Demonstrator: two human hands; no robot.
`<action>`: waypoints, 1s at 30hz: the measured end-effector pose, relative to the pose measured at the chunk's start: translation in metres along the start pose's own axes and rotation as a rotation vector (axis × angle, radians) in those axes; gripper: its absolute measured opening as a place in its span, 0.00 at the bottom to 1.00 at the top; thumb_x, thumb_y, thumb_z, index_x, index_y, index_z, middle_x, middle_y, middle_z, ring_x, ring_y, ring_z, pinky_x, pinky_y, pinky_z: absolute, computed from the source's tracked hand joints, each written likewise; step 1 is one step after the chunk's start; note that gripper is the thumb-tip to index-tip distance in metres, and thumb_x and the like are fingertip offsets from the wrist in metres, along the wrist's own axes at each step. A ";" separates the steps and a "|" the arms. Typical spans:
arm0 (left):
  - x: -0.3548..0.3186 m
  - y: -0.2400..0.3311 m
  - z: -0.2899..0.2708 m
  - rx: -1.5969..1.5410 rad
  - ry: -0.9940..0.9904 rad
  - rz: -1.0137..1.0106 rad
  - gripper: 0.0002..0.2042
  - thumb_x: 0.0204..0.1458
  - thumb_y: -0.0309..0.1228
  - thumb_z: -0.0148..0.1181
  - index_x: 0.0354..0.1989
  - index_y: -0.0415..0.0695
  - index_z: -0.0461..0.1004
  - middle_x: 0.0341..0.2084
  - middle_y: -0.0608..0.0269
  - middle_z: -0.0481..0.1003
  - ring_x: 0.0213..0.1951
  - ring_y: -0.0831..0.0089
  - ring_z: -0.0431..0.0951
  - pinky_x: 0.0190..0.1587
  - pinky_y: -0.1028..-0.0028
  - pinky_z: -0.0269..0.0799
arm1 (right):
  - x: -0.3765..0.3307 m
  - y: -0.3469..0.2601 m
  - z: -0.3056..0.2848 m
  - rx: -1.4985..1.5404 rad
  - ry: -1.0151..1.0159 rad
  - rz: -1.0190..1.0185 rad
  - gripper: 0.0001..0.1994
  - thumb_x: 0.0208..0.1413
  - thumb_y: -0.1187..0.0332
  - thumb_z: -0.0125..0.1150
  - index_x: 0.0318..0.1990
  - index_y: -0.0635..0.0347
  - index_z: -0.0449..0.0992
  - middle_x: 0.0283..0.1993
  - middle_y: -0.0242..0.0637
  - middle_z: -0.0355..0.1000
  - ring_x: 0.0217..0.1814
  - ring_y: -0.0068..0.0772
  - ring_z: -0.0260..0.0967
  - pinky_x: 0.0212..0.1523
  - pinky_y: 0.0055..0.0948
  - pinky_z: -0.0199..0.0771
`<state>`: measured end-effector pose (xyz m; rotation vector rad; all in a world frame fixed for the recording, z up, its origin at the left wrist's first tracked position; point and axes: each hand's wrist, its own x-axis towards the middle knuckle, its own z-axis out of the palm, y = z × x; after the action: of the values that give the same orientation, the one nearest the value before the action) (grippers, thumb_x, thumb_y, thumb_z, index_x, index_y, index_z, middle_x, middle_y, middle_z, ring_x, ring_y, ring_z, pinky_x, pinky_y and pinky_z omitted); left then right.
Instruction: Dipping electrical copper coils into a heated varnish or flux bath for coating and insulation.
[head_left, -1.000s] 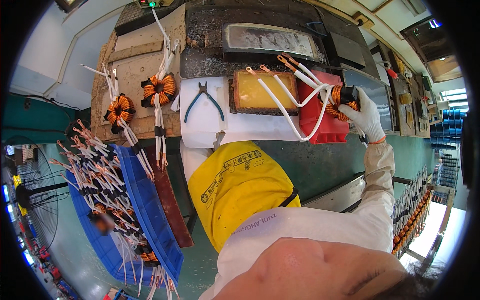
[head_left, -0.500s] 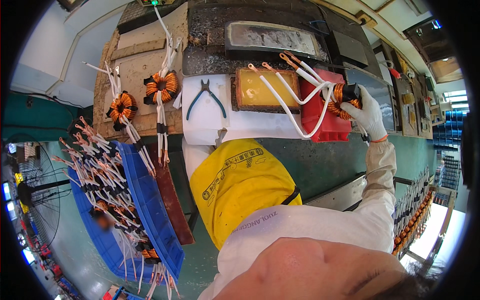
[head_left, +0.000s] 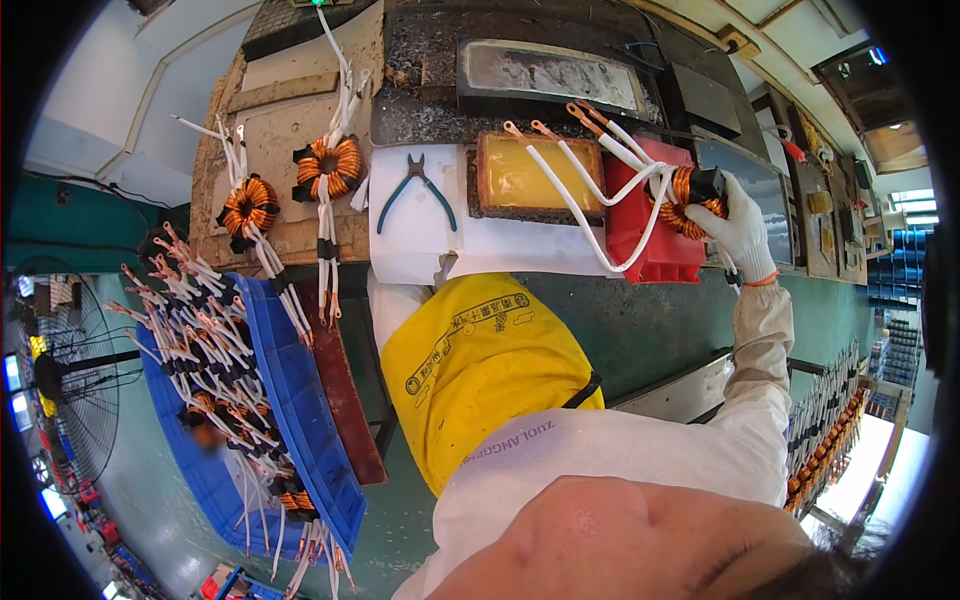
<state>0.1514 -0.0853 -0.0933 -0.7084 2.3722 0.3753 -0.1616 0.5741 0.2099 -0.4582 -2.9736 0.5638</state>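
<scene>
Copper coil (head_left: 685, 190) with long white wires sits in the right hand (head_left: 738, 225), which wears a white glove. The fingers are curled tight around the coil and a small black part on its top. The hand holds it over the top edge of a red box (head_left: 650, 240), at the right side of the surface (head_left: 300, 130). The white wires (head_left: 580, 200) from the coil bend out to the left and cross over a flat yellow tray (head_left: 535, 180). Their bare copper-coloured ends stick up past the tray.

The left hand is not seen anywhere, so I cannot tell what its fingers do.

Just left of the yellow tray lies a white sheet (head_left: 420, 215), and a pair of pliers (head_left: 420, 190) with blue-green handles rests on it. Farther left, two more coils lie on the brown board part of the surface: one (head_left: 330, 165) near the sheet and one (head_left: 248, 205) closer to the edge. Both have white wires sticking out.

Below them, off the surface, a blue bin (head_left: 300, 400) is full of many more coils with white wires. The person wears a yellow apron (head_left: 480, 370) and a white sleeve (head_left: 750, 400).
</scene>
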 end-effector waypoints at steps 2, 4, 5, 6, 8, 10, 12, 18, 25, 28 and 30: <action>-0.002 0.004 -0.001 0.008 0.006 0.002 0.17 0.59 0.45 0.47 0.39 0.43 0.73 0.27 0.50 0.75 0.29 0.52 0.76 0.32 0.57 0.73 | 0.002 -0.002 -0.001 -0.011 -0.008 0.017 0.31 0.46 0.54 0.70 0.54 0.62 0.69 0.42 0.49 0.77 0.45 0.49 0.77 0.45 0.37 0.74; -0.002 0.009 -0.003 0.017 0.014 0.008 0.17 0.59 0.45 0.47 0.39 0.43 0.73 0.27 0.50 0.75 0.29 0.52 0.76 0.32 0.57 0.73 | 0.000 -0.002 -0.001 -0.010 -0.012 0.013 0.31 0.46 0.54 0.70 0.54 0.62 0.69 0.42 0.49 0.77 0.45 0.49 0.77 0.45 0.36 0.74; -0.002 0.010 -0.007 0.024 0.018 0.013 0.17 0.59 0.45 0.47 0.39 0.43 0.73 0.27 0.50 0.75 0.29 0.52 0.76 0.32 0.57 0.73 | -0.001 -0.001 -0.001 -0.009 -0.014 0.012 0.31 0.46 0.54 0.70 0.53 0.62 0.69 0.42 0.49 0.77 0.46 0.49 0.77 0.45 0.36 0.74; -0.002 0.012 -0.010 0.032 0.022 0.019 0.17 0.59 0.45 0.47 0.39 0.43 0.73 0.27 0.50 0.75 0.29 0.52 0.76 0.32 0.57 0.73 | 0.000 -0.001 -0.001 -0.007 -0.012 0.016 0.31 0.46 0.54 0.70 0.53 0.62 0.69 0.42 0.49 0.77 0.46 0.49 0.77 0.45 0.36 0.74; -0.005 0.014 -0.012 0.045 0.024 0.024 0.17 0.59 0.45 0.47 0.39 0.43 0.73 0.27 0.50 0.75 0.29 0.52 0.76 0.32 0.57 0.73 | 0.000 -0.001 -0.001 -0.038 -0.010 -0.009 0.31 0.46 0.54 0.70 0.54 0.62 0.69 0.42 0.49 0.77 0.45 0.48 0.77 0.45 0.36 0.74; -0.007 0.016 -0.015 0.059 0.025 0.029 0.17 0.59 0.45 0.47 0.40 0.43 0.73 0.27 0.50 0.75 0.29 0.51 0.76 0.32 0.57 0.73 | -0.001 0.001 -0.001 -0.028 -0.015 -0.012 0.31 0.46 0.53 0.70 0.54 0.62 0.69 0.42 0.49 0.77 0.45 0.48 0.77 0.45 0.36 0.74; -0.008 0.020 -0.021 0.069 0.031 0.035 0.17 0.59 0.45 0.46 0.40 0.43 0.73 0.27 0.50 0.76 0.29 0.51 0.76 0.32 0.57 0.73 | 0.000 -0.001 0.000 -0.015 -0.017 -0.019 0.31 0.46 0.53 0.71 0.54 0.62 0.69 0.42 0.48 0.77 0.45 0.48 0.77 0.45 0.36 0.74; -0.016 0.034 -0.028 0.096 0.032 0.049 0.17 0.59 0.45 0.46 0.40 0.43 0.73 0.27 0.49 0.76 0.29 0.51 0.76 0.33 0.57 0.73 | 0.002 0.003 0.000 -0.016 -0.029 -0.022 0.32 0.45 0.53 0.71 0.54 0.62 0.69 0.42 0.48 0.77 0.45 0.48 0.77 0.45 0.36 0.74; -0.020 0.084 -0.064 0.127 0.042 0.070 0.18 0.59 0.45 0.46 0.40 0.43 0.73 0.28 0.49 0.76 0.30 0.50 0.76 0.33 0.56 0.73 | 0.002 0.000 0.000 -0.041 -0.024 0.002 0.33 0.45 0.53 0.71 0.55 0.62 0.68 0.42 0.49 0.77 0.46 0.48 0.77 0.45 0.36 0.74; -0.026 0.061 -0.054 0.143 0.052 0.076 0.18 0.59 0.45 0.46 0.40 0.43 0.73 0.28 0.49 0.76 0.30 0.50 0.76 0.33 0.56 0.73 | 0.001 0.002 0.000 -0.024 -0.023 0.013 0.33 0.45 0.52 0.71 0.55 0.62 0.68 0.43 0.50 0.77 0.46 0.49 0.76 0.45 0.36 0.74; -0.022 0.064 -0.055 0.148 0.062 0.088 0.18 0.59 0.45 0.46 0.40 0.43 0.73 0.28 0.49 0.76 0.30 0.49 0.76 0.33 0.56 0.73 | 0.001 0.002 0.000 -0.013 -0.013 0.026 0.33 0.45 0.52 0.70 0.56 0.62 0.68 0.43 0.50 0.77 0.46 0.50 0.76 0.45 0.37 0.74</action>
<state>0.1023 -0.0475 -0.0312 -0.5565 2.4656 0.2144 -0.1621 0.5762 0.2087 -0.4973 -2.9894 0.5514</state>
